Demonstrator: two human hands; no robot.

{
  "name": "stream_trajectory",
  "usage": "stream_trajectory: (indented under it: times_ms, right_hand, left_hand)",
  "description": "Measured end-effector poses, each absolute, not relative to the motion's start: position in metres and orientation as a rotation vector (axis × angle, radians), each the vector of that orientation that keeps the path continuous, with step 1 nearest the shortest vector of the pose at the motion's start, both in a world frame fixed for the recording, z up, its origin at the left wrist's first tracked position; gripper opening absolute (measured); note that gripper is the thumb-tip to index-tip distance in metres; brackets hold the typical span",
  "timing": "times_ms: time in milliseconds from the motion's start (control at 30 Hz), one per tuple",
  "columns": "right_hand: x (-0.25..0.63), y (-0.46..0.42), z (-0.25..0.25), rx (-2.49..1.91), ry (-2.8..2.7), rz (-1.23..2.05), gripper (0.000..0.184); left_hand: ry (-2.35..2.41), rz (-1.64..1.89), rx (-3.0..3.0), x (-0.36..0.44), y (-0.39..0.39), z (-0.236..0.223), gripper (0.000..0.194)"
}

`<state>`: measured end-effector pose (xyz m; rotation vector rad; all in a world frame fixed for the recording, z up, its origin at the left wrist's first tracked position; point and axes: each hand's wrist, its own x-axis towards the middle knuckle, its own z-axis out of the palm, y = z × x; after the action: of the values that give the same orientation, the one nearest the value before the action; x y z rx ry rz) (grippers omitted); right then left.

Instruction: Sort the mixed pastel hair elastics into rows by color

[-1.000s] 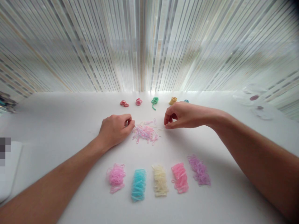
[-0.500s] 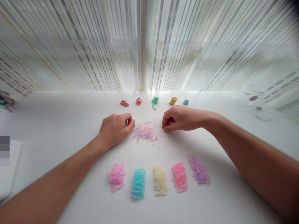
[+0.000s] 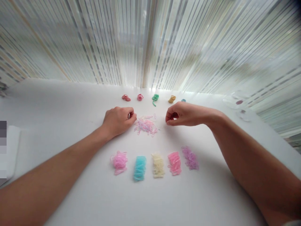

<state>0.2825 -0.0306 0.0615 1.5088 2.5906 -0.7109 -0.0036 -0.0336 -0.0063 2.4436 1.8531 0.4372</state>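
Pile of rubber bands (image 3: 146,125): loose on the white table (image 3: 150,202).
Left hand (image 3: 118,121): curled at the pile's left edge; cannot tell whether it grasps anything.
Right hand (image 3: 182,113): fingertips together, just right of the pile; any held band can't be made out.
Handling: likely light, soft, stretchy; best pinched at one end.
Room: striped curtain (image 3: 131,44) beyond the pile.

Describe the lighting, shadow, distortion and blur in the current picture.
Head view: light seems to come through the striped curtain, brightening the far edge of the white table; head view: soft shadow beside the right forearm; head view: stripes fan outward, smeared toward the corners; head view: single loops in the mixed pile blend together.
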Motion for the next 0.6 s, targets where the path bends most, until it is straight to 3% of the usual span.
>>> stream_trajectory:
  times_ms: [600]
  right_hand:
    - [0.267, -0.154, 0.077, 1.497, 2.919, -0.897, 0.009]
  left_hand:
    - [1.836, 0.443, 2.473, -0.003, -0.032, -0.009, 0.038]
